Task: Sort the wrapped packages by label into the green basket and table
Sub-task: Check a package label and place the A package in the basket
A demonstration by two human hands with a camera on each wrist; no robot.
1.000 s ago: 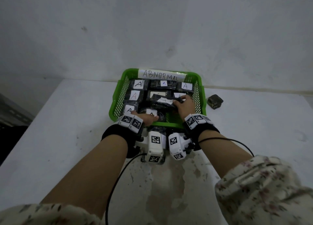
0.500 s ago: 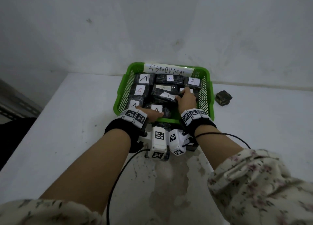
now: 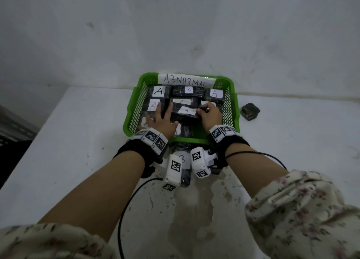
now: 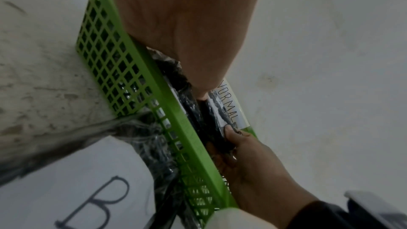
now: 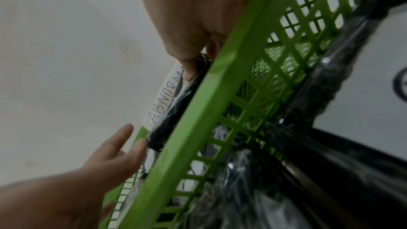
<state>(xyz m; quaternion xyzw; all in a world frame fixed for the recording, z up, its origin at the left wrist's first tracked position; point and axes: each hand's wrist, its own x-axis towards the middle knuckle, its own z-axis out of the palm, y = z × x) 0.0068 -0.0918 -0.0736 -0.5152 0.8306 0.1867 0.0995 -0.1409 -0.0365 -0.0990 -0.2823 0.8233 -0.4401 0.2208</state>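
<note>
The green basket (image 3: 231, 106) marked ABNORMAL holds several black wrapped packages with white A labels. My right hand (image 3: 211, 114) grips the right end of the topmost A package (image 3: 185, 114), which lies across the others; the left wrist view shows its fingers (image 4: 233, 138) curled on the black wrap (image 4: 207, 124). My left hand (image 3: 161, 120) lies flat with spread fingers on the packages at the basket's left side, its fingers (image 5: 118, 145) straight. A package with a B label (image 4: 99, 198) lies on the table in front of the basket, under my wrists.
The basket stands against the white wall at the back of a white, stained table (image 3: 78, 141). A small dark block (image 3: 250, 111) sits on the table just right of the basket. The table's left edge drops off at the far left.
My left hand has moved from the basket's front edge further in and spread flat on the left packages. The right hand stays on the top A package.
</note>
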